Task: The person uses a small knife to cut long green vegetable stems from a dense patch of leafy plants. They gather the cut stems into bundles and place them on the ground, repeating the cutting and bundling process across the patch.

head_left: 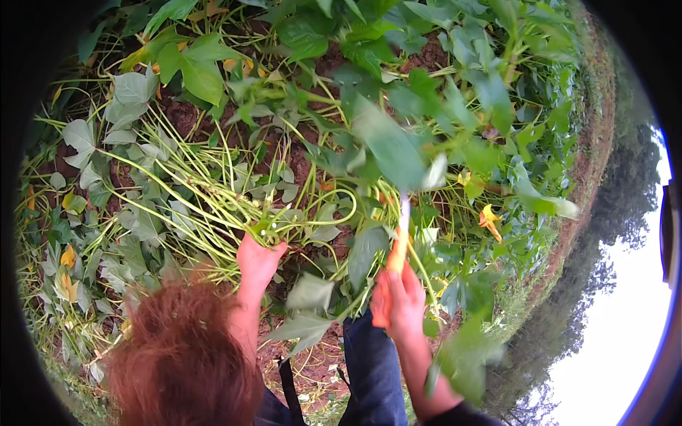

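Observation:
My left hand (259, 264) is closed round a bundle of long green vine stems (195, 202), which fan out to the upper left. Pale cut ends show just above its fingers. To the right, my right hand (406, 297) grips an orange-handled knife (399, 248), pointing away from me. A narrow piece of its metal blade shows; a large motion-blurred leaf (389, 142) hides the far end, so the blade's full shape cannot be made out. Loose leaves (305, 312) hang between my two hands, and another blurred leaf (465, 358) covers part of my right forearm.
Dense leafy vines (305, 35) spread over reddish soil (181, 117), with some yellow leaves (490, 220) among them. My jeans-clad leg (373, 369) is at the bottom. Hair (181, 355) blocks the lower left. Trees (568, 305) line the right side beyond the field edge.

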Demonstrator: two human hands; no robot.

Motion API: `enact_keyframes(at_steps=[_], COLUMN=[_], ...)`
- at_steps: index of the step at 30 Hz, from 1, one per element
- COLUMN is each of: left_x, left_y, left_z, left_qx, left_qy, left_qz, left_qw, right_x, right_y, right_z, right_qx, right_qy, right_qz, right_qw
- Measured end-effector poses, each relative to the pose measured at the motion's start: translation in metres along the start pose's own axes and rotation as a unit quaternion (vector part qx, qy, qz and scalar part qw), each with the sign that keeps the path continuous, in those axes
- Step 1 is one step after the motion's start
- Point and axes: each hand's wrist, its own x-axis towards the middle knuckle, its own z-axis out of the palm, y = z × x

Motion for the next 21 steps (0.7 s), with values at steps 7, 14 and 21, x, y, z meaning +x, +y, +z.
enact_keyframes(at_steps=[7, 14, 21], left_x=[0.004, 0.005, 0.008], left_y=[-0.009, 0.006, 0.006], left_z=[0.002, -0.001, -0.009], left_qx=[0.009, 0.024, -0.061], left_qy=[0.005, -0.02, -0.021], left_qz=[0.004, -0.045, -0.05], left_qw=[1.0, 0.999, 0.997], right_x=[-0.112, -0.166, -0.101], right_y=[-0.01, -0.012, -0.02], right_z=[-0.041, -0.054, -0.013], right_qx=[-0.002, -0.103, -0.032], right_qy=[0.046, 0.058, -0.045], right_qz=[-0.067, -0.063, 0.062], right_qw=[0.997, 0.991, 0.997])
